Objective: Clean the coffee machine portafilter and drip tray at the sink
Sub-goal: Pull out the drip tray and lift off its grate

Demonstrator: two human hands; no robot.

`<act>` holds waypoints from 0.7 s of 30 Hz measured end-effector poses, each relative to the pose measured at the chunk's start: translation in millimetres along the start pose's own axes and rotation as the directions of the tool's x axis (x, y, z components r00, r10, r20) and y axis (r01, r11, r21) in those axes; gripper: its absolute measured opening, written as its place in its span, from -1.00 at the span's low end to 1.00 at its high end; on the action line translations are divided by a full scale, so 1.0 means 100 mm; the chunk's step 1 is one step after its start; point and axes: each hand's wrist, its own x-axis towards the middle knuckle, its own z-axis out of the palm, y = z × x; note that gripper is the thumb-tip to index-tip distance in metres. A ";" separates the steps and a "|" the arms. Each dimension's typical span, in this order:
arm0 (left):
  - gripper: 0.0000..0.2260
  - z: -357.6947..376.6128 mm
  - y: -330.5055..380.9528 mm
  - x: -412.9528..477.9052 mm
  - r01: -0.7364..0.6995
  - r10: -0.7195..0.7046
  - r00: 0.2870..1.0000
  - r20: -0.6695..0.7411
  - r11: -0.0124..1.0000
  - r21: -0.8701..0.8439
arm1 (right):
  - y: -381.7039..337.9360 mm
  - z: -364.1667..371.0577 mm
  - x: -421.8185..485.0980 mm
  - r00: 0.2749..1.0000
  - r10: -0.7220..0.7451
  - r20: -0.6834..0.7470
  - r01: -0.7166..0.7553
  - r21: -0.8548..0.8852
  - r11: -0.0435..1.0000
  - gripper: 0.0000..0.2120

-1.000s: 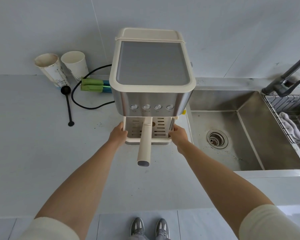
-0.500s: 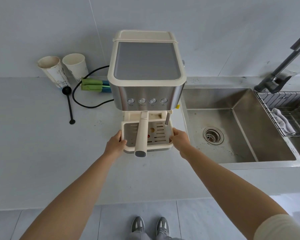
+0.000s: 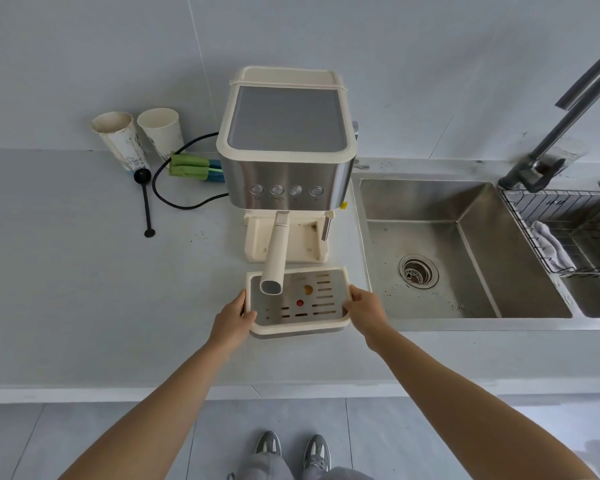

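On the bench [image 3: 66,271], well to the left of the coffee machine [image 3: 286,133], two paper cups [image 3: 118,140] stand against the wall, with a black scoop [image 3: 146,202] lying just in front of them. Nearer the machine's left side lie a folded green cloth [image 3: 187,166] and a looping black cord [image 3: 174,199]. The portafilter [image 3: 276,251] is locked under the machine's front, its cream handle pointing toward the person. Just in front of the machine's base, apart from it, is the drip tray [image 3: 298,327]. The left grip [image 3: 231,320] clasps the tray's left edge with the thumb over the rim, and the right grip [image 3: 364,311] clasps the right edge the same way. Whether the tray rests on the bench cannot be told. Right of the machine is the steel sink [image 3: 423,199], then a wire rack [image 3: 568,209] holding a white rag [image 3: 548,244], under a faucet [image 3: 551,143].
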 end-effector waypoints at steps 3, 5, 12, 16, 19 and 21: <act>-0.80 0.08 -0.03 -0.07 0.002 -0.003 1.000 0.014 1.000 0.028 | 0.11 -0.01 -0.07 1.000 0.008 -0.017 -0.009 -0.022 1.000 -0.70; -0.86 0.11 -0.06 -0.10 0.000 -0.001 1.000 0.020 0.999 0.047 | 0.17 -0.02 -0.12 1.000 0.011 -0.028 -0.013 -0.041 0.999 -0.72; -0.73 0.16 -0.04 -0.20 -0.019 0.017 0.999 0.040 0.998 0.055 | 0.35 0.00 -0.19 0.998 0.025 -0.064 -0.027 -0.029 0.999 -0.78; -0.77 0.19 -0.05 -0.20 -0.008 0.008 1.000 0.013 0.998 0.060 | 0.39 0.01 -0.18 0.997 0.010 -0.077 -0.014 -0.052 0.999 -0.78; -0.80 0.18 -0.04 -0.20 -0.005 0.005 1.000 -0.006 0.998 0.070 | 0.39 0.01 -0.18 0.998 -0.005 -0.055 0.000 -0.096 0.995 -0.82; -0.81 0.18 -0.02 -0.19 0.000 0.001 1.000 -0.012 0.997 0.082 | 0.38 0.01 -0.18 0.999 -0.024 -0.026 0.021 -0.122 0.992 -0.84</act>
